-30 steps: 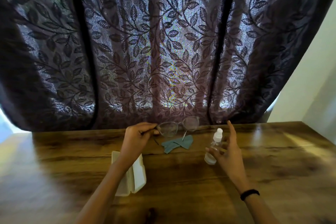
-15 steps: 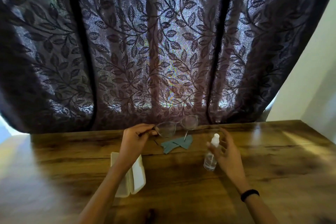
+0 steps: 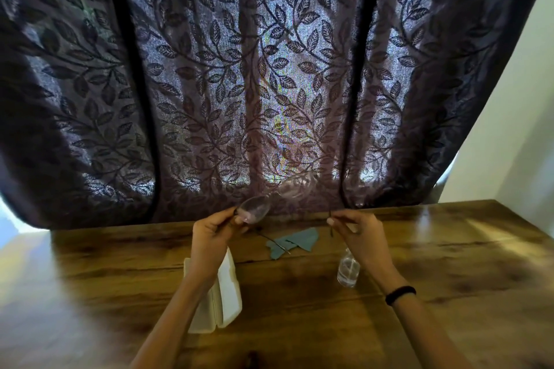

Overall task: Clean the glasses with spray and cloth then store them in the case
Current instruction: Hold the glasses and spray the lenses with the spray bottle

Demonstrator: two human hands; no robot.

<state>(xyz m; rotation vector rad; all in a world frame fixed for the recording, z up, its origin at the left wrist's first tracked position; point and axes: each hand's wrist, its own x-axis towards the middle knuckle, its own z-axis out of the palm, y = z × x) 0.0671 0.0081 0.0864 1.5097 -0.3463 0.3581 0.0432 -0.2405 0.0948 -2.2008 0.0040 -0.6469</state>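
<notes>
Thin-framed glasses (image 3: 254, 209) with clear lenses hang in the air above the far part of the wooden table (image 3: 449, 293). My left hand (image 3: 211, 235) pinches their left end by the lens. My right hand (image 3: 358, 231) pinches the thin right temple arm. A blue-grey cloth (image 3: 295, 243) lies crumpled on the table between my hands. The small clear spray bottle (image 3: 347, 271) stands on the table under my right hand, its top hidden by that hand. A white case (image 3: 223, 293) lies open below my left forearm.
A dark purple curtain (image 3: 269, 84) with a leaf pattern hangs right behind the table's far edge. A pale wall (image 3: 515, 129) rises at the right. A black band (image 3: 400, 294) circles my right wrist.
My right hand let go of the spray bottle, which now stands on the table, and rose to take the right temple arm. The glasses have lifted and tilted between both hands.
</notes>
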